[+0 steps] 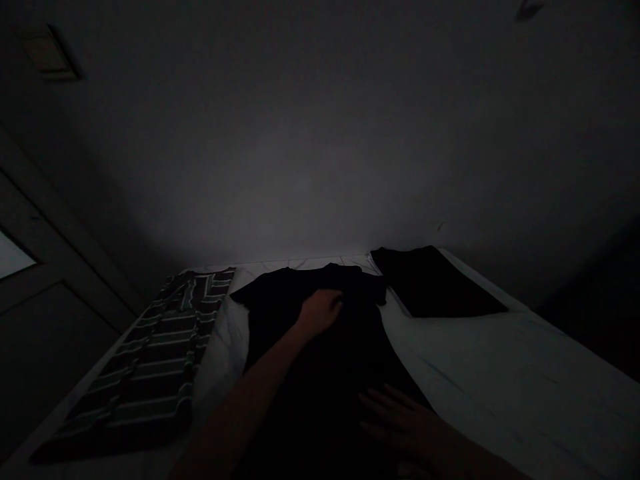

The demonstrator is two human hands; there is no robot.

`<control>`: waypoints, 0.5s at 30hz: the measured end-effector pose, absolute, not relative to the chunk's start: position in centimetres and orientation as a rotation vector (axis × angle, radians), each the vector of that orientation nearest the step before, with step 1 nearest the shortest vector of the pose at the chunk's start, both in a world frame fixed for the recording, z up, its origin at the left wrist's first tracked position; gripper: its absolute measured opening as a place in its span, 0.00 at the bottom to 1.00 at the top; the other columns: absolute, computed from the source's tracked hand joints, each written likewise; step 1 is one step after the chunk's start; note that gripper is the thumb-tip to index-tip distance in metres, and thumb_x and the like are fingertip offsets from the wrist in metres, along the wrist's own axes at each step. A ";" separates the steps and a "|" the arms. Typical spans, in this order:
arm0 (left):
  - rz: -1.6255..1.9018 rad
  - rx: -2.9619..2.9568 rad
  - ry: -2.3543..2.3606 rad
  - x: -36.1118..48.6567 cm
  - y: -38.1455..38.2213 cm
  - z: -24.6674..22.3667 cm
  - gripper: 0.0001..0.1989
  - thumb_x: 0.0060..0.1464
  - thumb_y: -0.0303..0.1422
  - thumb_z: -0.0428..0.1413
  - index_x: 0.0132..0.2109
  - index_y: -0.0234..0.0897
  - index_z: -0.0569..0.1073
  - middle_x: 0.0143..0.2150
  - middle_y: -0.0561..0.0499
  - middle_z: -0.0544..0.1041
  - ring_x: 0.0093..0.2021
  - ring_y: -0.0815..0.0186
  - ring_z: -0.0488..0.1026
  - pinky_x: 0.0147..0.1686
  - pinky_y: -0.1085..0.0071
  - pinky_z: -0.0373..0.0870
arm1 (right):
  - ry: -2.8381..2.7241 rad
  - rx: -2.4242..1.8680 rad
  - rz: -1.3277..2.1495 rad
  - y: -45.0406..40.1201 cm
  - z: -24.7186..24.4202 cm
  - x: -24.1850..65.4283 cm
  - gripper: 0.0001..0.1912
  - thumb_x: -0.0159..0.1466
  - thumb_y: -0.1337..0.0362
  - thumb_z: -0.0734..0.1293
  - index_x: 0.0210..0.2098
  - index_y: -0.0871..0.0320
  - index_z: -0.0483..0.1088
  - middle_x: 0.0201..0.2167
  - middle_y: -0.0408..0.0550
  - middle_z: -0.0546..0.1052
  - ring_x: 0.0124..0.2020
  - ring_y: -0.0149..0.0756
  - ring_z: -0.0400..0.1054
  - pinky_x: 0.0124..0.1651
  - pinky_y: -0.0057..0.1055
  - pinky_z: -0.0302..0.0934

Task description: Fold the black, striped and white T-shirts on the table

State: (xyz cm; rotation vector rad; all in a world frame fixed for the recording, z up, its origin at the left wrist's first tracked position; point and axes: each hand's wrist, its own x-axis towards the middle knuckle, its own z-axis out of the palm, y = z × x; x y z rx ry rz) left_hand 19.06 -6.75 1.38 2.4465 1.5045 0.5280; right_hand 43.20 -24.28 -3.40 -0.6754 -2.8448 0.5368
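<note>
A black short-sleeved shirt (320,360) lies spread on the pale marbled surface, its collar end toward the wall. On its upper chest rests my left hand (320,312), fingers bent and pointing right; whether they pinch any cloth is too dark to tell. Lower down, near the shirt's right edge, my right hand (400,420) lies with its fingers spread on the cloth. To the left is a striped garment (160,353), laid out long and narrow. A folded black cloth (440,283) sits at the back right.
The marbled surface (500,373) reaches back to a grey wall (300,147). At the far left stands a panelled door (60,267). A framed item (47,53) hangs at the upper left. The scene is very dim.
</note>
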 end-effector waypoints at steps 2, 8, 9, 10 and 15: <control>0.557 2.414 1.881 16.7 -2.8 0.5 0.23 0.66 0.33 0.46 0.66 0.36 0.66 0.68 0.41 0.66 0.69 0.57 0.60 0.68 0.59 0.54 | -2.833 -0.680 0.518 -24.4 -2.2 43.0 0.34 0.71 0.53 0.61 0.72 0.43 0.44 0.72 0.49 0.47 0.71 0.45 0.42 0.69 0.53 0.42; 0.412 2.238 2.252 10.6 2.4 -3.5 0.30 0.66 0.39 0.44 0.68 0.23 0.61 0.69 0.30 0.59 0.70 0.43 0.56 0.66 0.46 0.54 | -2.805 -0.617 0.437 -23.3 -2.9 43.3 0.31 0.71 0.55 0.61 0.70 0.33 0.47 0.70 0.43 0.50 0.69 0.43 0.48 0.67 0.49 0.51; 0.391 2.236 2.264 10.2 2.6 -3.9 0.30 0.66 0.39 0.44 0.68 0.24 0.62 0.69 0.31 0.59 0.70 0.44 0.57 0.66 0.46 0.54 | -2.829 -0.592 0.391 -22.9 -3.7 43.5 0.31 0.72 0.56 0.61 0.70 0.33 0.47 0.70 0.44 0.51 0.68 0.43 0.50 0.66 0.47 0.54; 0.377 2.240 2.272 10.0 2.8 -4.2 0.29 0.66 0.39 0.43 0.68 0.26 0.62 0.70 0.33 0.59 0.70 0.45 0.56 0.67 0.47 0.53 | -2.857 -0.571 0.337 -22.5 -4.7 43.6 0.31 0.72 0.57 0.60 0.70 0.33 0.46 0.69 0.44 0.52 0.68 0.43 0.51 0.65 0.46 0.56; 0.384 2.254 2.315 11.0 1.2 -4.5 0.30 0.68 0.41 0.39 0.69 0.27 0.59 0.70 0.33 0.58 0.70 0.48 0.56 0.68 0.48 0.52 | -2.875 -0.502 0.227 -21.5 -8.1 43.9 0.29 0.72 0.54 0.61 0.70 0.34 0.49 0.69 0.44 0.54 0.66 0.42 0.57 0.62 0.40 0.63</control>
